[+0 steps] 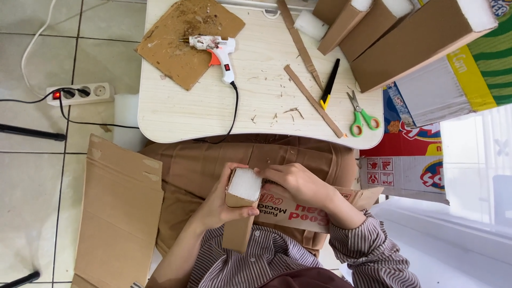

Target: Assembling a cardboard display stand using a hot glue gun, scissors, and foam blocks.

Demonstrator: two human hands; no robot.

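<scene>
Holding a tall brown cardboard box tube with white foam in its open top (pixel 241 205) over the lap, below the near edge of the pale wooden desk (pixel 176 114). Left hand (pixel 218 205) wrapped around the side of the tube, gripping it. Right hand (pixel 296 184) with fingertips pressing on the edge of the white foam, not closed around anything. Looks part done: foam already inside, top not closed yet. Up on the desk, three more brown cardboard tubes with white foam tops (pixel 384 32), finished or close to it. Resting untouched: white glue gun with orange trigger (pixel 218 50) on a flat brown cardboard scrap (pixel 176 58), green-handled scissors (pixel 360 114), black and yellow craft knife (pixel 329 84), long thin cardboard strips (pixel 312 98).
</scene>
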